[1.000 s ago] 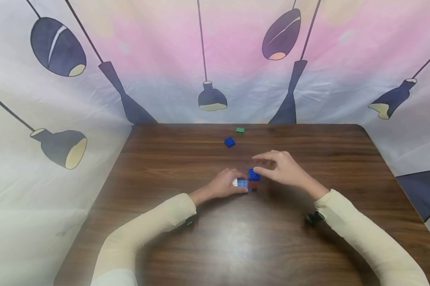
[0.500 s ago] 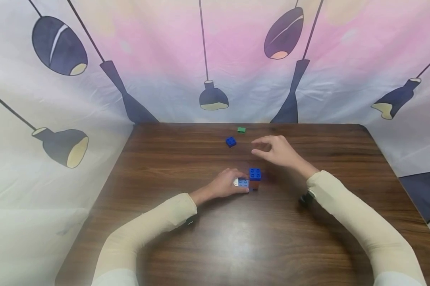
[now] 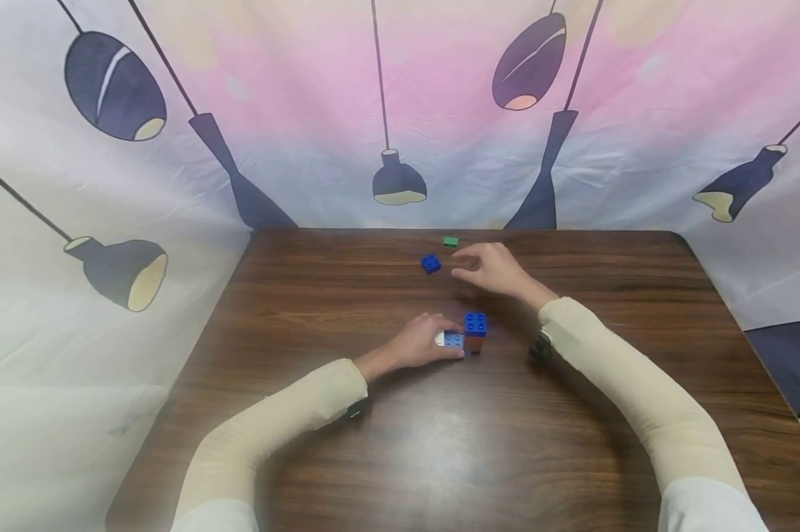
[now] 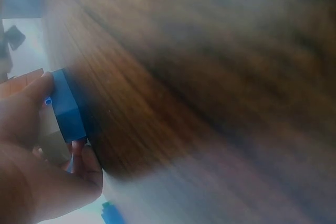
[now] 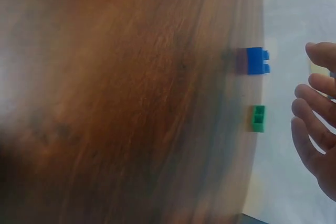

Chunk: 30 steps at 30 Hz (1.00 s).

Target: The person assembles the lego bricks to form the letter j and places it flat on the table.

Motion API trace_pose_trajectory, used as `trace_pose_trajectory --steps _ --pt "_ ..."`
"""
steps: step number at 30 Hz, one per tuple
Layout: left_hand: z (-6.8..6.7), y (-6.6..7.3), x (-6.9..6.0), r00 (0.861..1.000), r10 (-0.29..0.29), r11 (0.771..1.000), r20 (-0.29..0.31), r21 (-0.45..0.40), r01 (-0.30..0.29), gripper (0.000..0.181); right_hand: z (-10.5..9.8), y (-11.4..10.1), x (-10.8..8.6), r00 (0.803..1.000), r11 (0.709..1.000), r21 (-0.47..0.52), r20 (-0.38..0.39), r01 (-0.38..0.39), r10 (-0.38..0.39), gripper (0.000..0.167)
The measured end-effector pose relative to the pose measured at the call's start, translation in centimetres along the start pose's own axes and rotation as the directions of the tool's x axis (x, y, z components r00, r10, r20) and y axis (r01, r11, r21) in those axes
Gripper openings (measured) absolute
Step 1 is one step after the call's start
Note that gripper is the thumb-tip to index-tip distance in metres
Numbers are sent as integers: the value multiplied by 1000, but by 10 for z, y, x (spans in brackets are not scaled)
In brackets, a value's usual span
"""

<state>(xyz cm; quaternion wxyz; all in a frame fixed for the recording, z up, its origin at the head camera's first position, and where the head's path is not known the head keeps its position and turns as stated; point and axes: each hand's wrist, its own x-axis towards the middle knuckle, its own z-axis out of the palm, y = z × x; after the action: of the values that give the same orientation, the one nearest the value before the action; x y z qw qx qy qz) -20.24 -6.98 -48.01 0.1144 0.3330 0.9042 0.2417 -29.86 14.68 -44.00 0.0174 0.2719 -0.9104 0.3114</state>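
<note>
My left hand [image 3: 418, 341] holds a build of toy building bricks low over the table, thumb on the near side and fingers on the far side. A white brick [image 3: 440, 339] and a light blue brick [image 3: 453, 340] show between them. At the right end rises an orange brick [image 3: 473, 344] with a blue brick [image 3: 475, 323] on top. From the side, the left wrist view shows a blue brick [image 4: 68, 109] at the bottom. My right hand [image 3: 496, 270] hovers with parted, bent fingers, holding nothing, just right of a loose blue brick [image 3: 431, 264].
Behind the loose blue brick lies a small green brick [image 3: 450, 241], its hollow side showing in the right wrist view. The wooden table [image 3: 346, 443] ends at a fabric backdrop [image 3: 306, 148] printed with lamps.
My right hand has left the top of the brick build and moved away across the table, then left toward the loose blue brick. The left hand has stayed in place.
</note>
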Motion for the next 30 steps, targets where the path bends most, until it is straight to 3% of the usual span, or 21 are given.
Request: trace_pose_trajectory --steps 13,19,30 --pt "-2 0 -1 1000 -2 1000 -6 3 2 47 22 9 38 998 999 -28 59 -28 29 51" --pt "-2 0 -1 1000 -8 1000 9 -28 8 48 26 11 48 993 999 -19 109 -44 46 57" --pt "-1 -1 0 1000 13 1000 0 -13 -13 47 39 9 58 986 999 -16 157 -49 51 55"
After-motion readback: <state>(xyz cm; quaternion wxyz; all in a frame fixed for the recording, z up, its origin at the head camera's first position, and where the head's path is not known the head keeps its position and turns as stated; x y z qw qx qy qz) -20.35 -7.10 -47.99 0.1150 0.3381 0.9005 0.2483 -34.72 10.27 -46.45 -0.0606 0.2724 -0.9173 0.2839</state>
